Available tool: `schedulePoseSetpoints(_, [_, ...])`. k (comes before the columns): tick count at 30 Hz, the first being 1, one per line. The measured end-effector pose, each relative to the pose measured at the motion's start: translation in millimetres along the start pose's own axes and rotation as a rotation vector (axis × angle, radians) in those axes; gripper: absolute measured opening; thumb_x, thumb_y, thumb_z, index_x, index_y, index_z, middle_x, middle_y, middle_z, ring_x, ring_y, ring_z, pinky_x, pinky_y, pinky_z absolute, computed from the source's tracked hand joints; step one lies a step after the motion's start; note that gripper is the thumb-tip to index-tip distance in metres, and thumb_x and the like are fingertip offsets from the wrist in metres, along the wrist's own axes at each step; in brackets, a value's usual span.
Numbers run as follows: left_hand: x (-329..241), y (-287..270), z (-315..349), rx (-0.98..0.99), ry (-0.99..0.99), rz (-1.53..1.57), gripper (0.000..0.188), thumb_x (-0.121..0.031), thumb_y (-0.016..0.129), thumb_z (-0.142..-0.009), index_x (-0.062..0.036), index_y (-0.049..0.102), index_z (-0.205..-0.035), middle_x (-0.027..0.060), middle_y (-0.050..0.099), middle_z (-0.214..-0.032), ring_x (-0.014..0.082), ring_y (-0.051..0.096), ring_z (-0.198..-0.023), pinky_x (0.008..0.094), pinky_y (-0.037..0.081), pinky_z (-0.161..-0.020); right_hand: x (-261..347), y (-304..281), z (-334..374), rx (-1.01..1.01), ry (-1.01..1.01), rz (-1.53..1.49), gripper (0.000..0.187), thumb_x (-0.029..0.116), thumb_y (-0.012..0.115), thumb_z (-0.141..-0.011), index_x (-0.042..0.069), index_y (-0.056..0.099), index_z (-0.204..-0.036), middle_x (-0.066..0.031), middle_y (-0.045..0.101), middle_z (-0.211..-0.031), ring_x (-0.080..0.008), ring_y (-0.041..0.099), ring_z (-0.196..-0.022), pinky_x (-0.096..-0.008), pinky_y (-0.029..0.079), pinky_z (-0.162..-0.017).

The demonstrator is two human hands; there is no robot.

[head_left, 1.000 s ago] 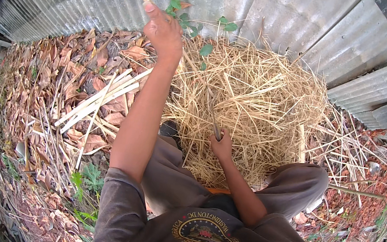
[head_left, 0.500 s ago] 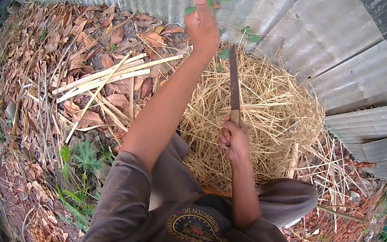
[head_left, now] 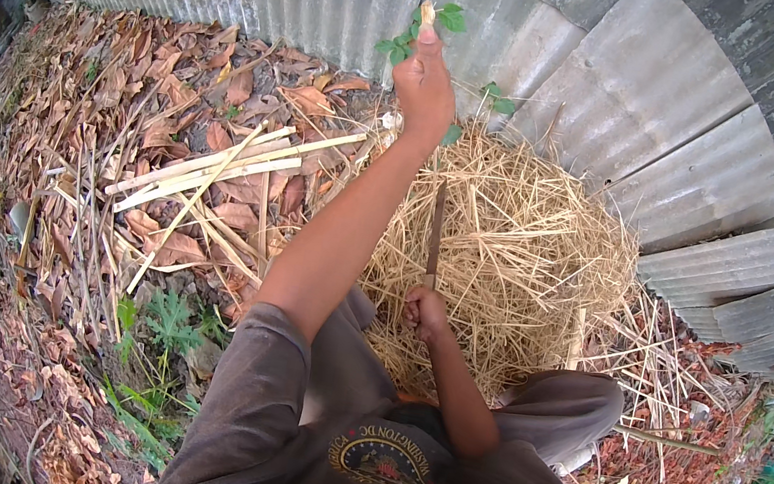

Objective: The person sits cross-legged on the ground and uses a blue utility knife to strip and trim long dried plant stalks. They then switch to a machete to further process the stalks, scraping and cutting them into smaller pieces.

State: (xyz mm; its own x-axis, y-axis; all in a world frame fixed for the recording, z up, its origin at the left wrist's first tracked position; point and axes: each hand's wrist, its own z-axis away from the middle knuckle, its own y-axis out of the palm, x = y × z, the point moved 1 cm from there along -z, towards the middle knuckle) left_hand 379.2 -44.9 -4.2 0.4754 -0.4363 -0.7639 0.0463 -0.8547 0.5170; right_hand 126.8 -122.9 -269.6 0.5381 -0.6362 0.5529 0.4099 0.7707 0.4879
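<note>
My left hand [head_left: 424, 86] is stretched far forward near the metal wall, its fingers wrapped round a pale strip of wood or bamboo [head_left: 428, 12]. Only the tip of that strip shows past my thumb; the hand hides the rest. Close to my body, my right hand [head_left: 427, 311] grips the handle of a long knife [head_left: 436, 235]. Its narrow dark blade points forward over a heap of pale shavings [head_left: 527, 254], apart from my left hand.
Several cut strips [head_left: 217, 164] lie on dry leaves [head_left: 160, 74] at the left. Corrugated metal sheets [head_left: 664, 93] close off the far side and right. A small vine [head_left: 453, 17] climbs by my left hand. Green weeds [head_left: 174, 320] grow at the near left.
My right hand has drawn the knife back toward my body and to the left, and its blade now looks narrower. My left hand has shifted slightly right and nearer, still holding the strip.
</note>
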Motion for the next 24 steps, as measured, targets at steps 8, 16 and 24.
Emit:
schedulePoseSetpoints(8, [6,3,9,-0.044,-0.005,-0.036,0.068,-0.057,0.043,-0.098,-0.0112,0.025,-0.051,-0.0061,0.027,-0.048,0.0059,0.025,-0.048,0.0293,0.019,-0.045,115,95,122,-0.048,-0.738,0.29,0.004,0.005,0.052,-0.081,0.002,0.053,-0.083,-0.0006,0.04,-0.05,-0.011,0.04,-0.043,-0.024,0.033,-0.038])
schedulePoseSetpoints(16, [9,22,16,-0.037,-0.052,-0.006,0.067,-0.055,0.044,-0.099,-0.0104,0.025,-0.053,-0.0058,0.027,-0.049,0.0059,0.025,-0.048,0.0305,0.018,-0.045,-38,-31,-28,-0.513,-0.31,0.866,0.019,0.011,0.054,-0.078,0.006,0.049,-0.061,-0.0051,0.046,-0.051,-0.0187,0.048,-0.044,-0.0361,0.039,-0.045])
schedulePoseSetpoints(24, [14,25,14,0.022,-0.042,-0.018,0.064,-0.053,0.045,-0.099,-0.0115,0.024,-0.054,-0.0062,0.028,-0.051,0.0058,0.024,-0.05,0.0306,0.018,-0.046,63,10,37,0.048,-0.002,-0.081,0.007,0.006,0.051,-0.076,0.008,0.052,-0.069,0.0008,0.037,-0.047,-0.01,0.037,-0.04,-0.0254,0.027,-0.035])
